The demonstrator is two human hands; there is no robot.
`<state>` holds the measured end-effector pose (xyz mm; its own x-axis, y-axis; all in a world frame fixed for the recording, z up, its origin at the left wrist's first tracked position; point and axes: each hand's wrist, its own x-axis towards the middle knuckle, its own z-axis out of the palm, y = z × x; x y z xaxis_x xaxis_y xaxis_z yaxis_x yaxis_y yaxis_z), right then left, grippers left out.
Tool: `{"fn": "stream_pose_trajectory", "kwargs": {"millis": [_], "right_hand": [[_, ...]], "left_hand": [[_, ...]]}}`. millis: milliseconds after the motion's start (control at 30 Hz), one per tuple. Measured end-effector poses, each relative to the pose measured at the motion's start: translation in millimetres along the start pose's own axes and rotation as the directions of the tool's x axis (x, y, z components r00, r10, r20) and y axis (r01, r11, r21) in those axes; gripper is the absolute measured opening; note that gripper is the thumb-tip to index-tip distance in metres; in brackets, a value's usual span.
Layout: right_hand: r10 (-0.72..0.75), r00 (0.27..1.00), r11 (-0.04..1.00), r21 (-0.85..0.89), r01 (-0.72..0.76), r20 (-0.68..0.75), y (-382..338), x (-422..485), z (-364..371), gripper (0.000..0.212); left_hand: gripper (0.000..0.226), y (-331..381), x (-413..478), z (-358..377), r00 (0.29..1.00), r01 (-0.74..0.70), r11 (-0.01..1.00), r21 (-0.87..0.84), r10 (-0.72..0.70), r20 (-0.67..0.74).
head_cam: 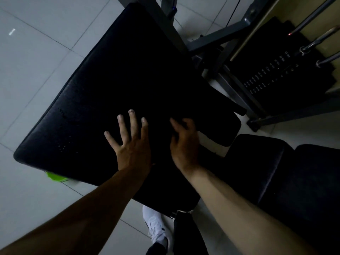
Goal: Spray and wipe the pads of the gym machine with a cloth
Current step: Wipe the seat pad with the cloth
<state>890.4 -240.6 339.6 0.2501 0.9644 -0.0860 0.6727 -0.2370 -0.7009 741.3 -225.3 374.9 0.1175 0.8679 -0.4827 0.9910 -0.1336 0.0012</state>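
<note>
Fingers of the left hand are spread flat on the big black pad, near its close edge. The right hand, just beside, has its fingers curled at the pad's right edge (whether round a dark cloth I cannot tell in this dim light). Faint specks near the left edge may be spray. A green thing peeks from under the near-left corner. I judge the wiping barely begun, with the smaller pads on the right still to do

My left hand lies spread, fingers straight; my right hand curls its fingers, both reaching forward.
</note>
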Motion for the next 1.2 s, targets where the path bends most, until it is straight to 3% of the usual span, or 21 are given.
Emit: {"fn": "stream_pose_trajectory", "kwargs": {"millis": [100,167,300,400,600,700,767,833,900,967,1033,1100,1200], "right_hand": [[-0.336,0.921,0.934,-0.059,0.354,0.198,1,-6,-6,0.047],[-0.422,0.862,0.883,-0.088,0.461,0.282,15,20,-21,0.041],[-0.200,0.975,0.975,-0.078,0.207,0.095,42,87,-44,0.040],[-0.066,0.997,0.998,-0.001,0.066,-0.029,23,87,-33,0.044],[-0.319,0.924,0.947,0.038,0.318,0.212,-17,-24,13,0.042],[-0.479,0.827,0.858,-0.042,0.512,0.296,-10,-30,13,0.037],[-0.559,0.782,0.792,-0.100,0.602,0.274,-9,-8,12,0.038],[-0.537,0.820,0.817,-0.121,0.564,0.199,-15,31,6,0.040],[-0.417,0.904,0.902,-0.084,0.424,0.092,-27,71,5,0.039],[-0.270,0.963,0.962,-0.048,0.270,0.001,-46,86,14,0.037],[-0.275,0.961,0.958,-0.088,0.272,-0.022,-66,62,33,0.043],[-0.412,0.908,0.902,-0.110,0.418,0.073,-76,17,47,0.052],[-0.577,0.770,0.780,-0.098,0.618,0.272,-75,-11,47,0.049]], "left_hand": [[0.143,1,-1,-2,1.000,0.020,1.000,0.012,-0.020,0.002],[0.147,1,0,-1,0.999,0.030,0.999,0.019,-0.030,0.012],[0.148,-3,-1,2,1.000,0.005,1.000,0.020,-0.005,-0.005],[0.147,-4,-2,1,1.000,0.010,1.000,0.025,-0.010,-0.020],[0.122,-10,-12,8,0.988,0.008,1.000,-0.022,-0.011,-0.154],[0.107,-27,-28,14,0.961,0.072,0.992,-0.103,-0.097,-0.261],[0.111,-49,-43,13,0.942,0.141,0.980,-0.143,-0.177,-0.285],[0.131,-74,-51,4,0.929,0.227,0.959,-0.168,-0.265,-0.259],[0.146,-97,-53,-8,0.919,0.307,0.932,-0.192,-0.342,-0.197],[0.149,-114,-50,-18,0.901,0.379,0.900,-0.215,-0.412,-0.134],[0.149,-119,-46,-24,0.896,0.410,0.880,-0.241,-0.438,-0.076],[0.148,-117,-41,-24,0.887,0.436,0.868,-0.238,-0.459,-0.052],[0.149,-110,-37,-28,0.867,0.483,0.845,-0.230,-0.498,-0.006]]}}
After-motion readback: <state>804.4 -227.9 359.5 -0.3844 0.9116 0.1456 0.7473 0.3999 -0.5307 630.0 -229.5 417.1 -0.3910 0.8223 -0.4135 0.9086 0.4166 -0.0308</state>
